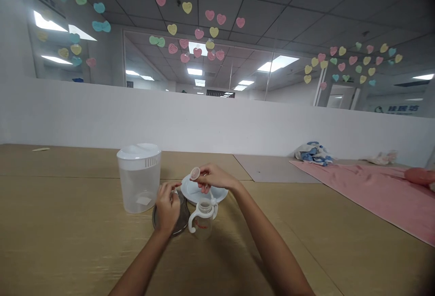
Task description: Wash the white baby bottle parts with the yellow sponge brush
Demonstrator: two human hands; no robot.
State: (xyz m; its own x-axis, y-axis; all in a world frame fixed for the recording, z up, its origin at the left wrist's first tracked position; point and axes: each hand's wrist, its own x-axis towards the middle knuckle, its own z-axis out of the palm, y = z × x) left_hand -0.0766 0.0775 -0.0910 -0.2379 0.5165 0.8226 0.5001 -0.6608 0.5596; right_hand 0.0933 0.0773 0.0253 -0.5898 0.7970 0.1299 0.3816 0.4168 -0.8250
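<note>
My right hand (211,177) pinches a small round translucent bottle part (195,173), its round face turned toward me. A thin white piece hangs below this hand; I cannot tell whether it joins the round part. Under the hand stands a clear baby bottle (203,225), upright and uncapped, with white handles (193,221) around its neck. My left hand (167,205) is curled over a dark round tray (181,219), left of the bottle. Its fingertips close around something too hidden to make out. Behind the bottle lies a pale blue plate (219,194), partly covered by my right hand.
A translucent lidded bucket (139,182) stands left of my left hand. On the right are a pink cloth (367,196), a crumpled blue-and-white cloth (313,153) and a reddish object (419,176). A white low wall (217,123) bounds the table's far side.
</note>
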